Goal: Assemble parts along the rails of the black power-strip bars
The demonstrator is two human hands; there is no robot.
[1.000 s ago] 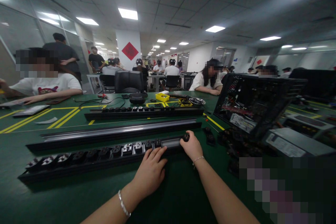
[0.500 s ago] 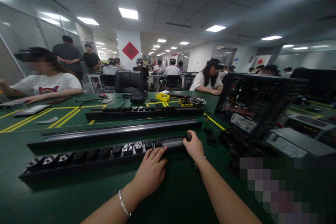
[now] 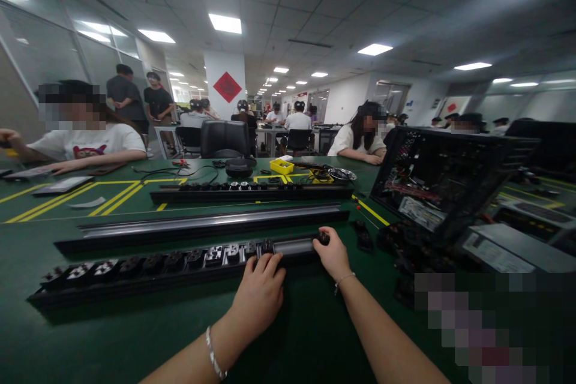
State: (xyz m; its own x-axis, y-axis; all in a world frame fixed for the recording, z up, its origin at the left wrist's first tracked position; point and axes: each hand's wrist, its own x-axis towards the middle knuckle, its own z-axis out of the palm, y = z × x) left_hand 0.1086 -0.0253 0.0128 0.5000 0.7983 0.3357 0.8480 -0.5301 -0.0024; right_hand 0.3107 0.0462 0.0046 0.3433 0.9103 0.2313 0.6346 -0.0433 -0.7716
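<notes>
A long black track (image 3: 135, 288) lies across the table in front of me, with a row of black and white socket modules (image 3: 214, 254) seated in its channel. My left hand (image 3: 260, 289) rests at the track's front edge, fingers apart, with the tips by the rightmost seated black module (image 3: 267, 246). Near the track's right end, my right hand (image 3: 333, 253) pinches a black socket module (image 3: 323, 239) between thumb and fingers; much of it is hidden. Between the two hands a bare grey stretch of channel shows.
Behind lies a second black track (image 3: 202, 227), then a third track with modules (image 3: 252, 193). To the right are a pile of black modules (image 3: 409, 246), an open computer case (image 3: 450, 180) and a metal box (image 3: 499, 246). A yellow tray (image 3: 281, 166) stands farther back; people sit around.
The track's left end has shifted slightly left and toward me, while the view has turned a little. Both hands keep nearly the same pose, the right still pinching the black module.
</notes>
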